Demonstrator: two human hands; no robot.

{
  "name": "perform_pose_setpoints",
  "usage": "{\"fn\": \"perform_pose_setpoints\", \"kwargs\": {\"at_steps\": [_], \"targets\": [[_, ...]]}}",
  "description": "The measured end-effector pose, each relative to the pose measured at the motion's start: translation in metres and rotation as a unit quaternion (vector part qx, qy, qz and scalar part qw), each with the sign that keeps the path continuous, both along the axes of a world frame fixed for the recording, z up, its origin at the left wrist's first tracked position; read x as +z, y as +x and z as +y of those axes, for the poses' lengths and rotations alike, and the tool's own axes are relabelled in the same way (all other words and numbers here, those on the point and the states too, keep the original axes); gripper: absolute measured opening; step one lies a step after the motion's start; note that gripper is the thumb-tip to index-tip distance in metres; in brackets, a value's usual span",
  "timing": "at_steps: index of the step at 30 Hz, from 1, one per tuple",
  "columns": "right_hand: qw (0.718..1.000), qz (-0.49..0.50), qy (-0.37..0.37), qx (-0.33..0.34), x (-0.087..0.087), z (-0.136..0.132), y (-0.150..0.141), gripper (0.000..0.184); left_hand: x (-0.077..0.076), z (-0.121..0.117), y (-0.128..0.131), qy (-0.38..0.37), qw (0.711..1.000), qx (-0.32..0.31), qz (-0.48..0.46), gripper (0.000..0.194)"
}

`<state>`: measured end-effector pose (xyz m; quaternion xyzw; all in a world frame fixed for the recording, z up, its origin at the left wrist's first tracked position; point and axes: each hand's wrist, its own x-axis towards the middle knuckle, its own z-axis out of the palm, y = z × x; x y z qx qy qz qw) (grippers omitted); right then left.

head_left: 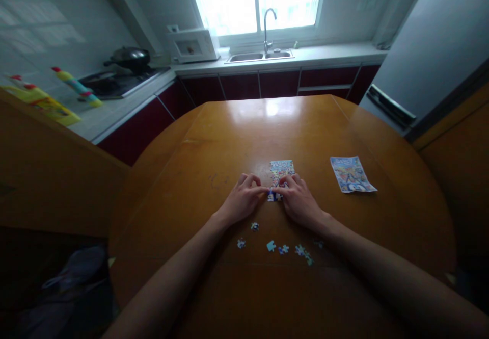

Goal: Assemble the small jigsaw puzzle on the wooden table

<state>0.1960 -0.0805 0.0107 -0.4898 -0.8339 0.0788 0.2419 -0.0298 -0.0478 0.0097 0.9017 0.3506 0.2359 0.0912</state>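
A partly assembled jigsaw puzzle [281,167] lies on the wooden table, its lower part covered by fingers. My left hand [246,194] comes in from the left, fingers bent, with the index fingertip on the puzzle's lower left edge. From the other side my right hand [299,196] lies over the lower right part, its fingers curled and a fingertip meeting the left one at the same edge. Both hands are closed on the puzzle there; the exact piece is mostly hidden. Nearer to me are loose jigsaw pieces, among them a light blue piece [271,246] and a multicoloured piece [254,226].
A creased picture sheet [352,174] rests right of the puzzle on the table [214,150]. More loose pieces [301,251] lie close to my right forearm. Beyond the table stand a counter with a sink [260,57], a microwave [194,45] and a stove with a pan [130,57].
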Motion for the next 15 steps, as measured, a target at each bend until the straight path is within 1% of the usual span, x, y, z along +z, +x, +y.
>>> {"fn": "perform_pose_setpoints", "kwargs": {"at_steps": [4, 7, 9, 15], "targets": [[1.000, 0.002, -0.013, -0.005, 0.0011, 0.0000, -0.0003, 0.036, 0.0012, -0.0007, 0.0010, -0.007, 1.000, 0.004, 0.001, 0.033], [1.000, 0.009, -0.016, -0.007, 0.0007, 0.0000, 0.0000, 0.037, 0.0026, -0.0009, 0.0016, -0.011, 1.000, 0.025, -0.013, 0.037], [1.000, 0.012, -0.014, -0.009, 0.0001, 0.0001, 0.0000, 0.037, 0.0034, -0.0008, 0.0017, -0.006, 0.999, 0.033, -0.022, 0.036], [1.000, 0.011, -0.006, -0.006, 0.0000, -0.0003, -0.0006, 0.041, 0.0046, -0.0010, 0.0025, 0.011, 1.000, -0.002, -0.003, 0.035]]}}
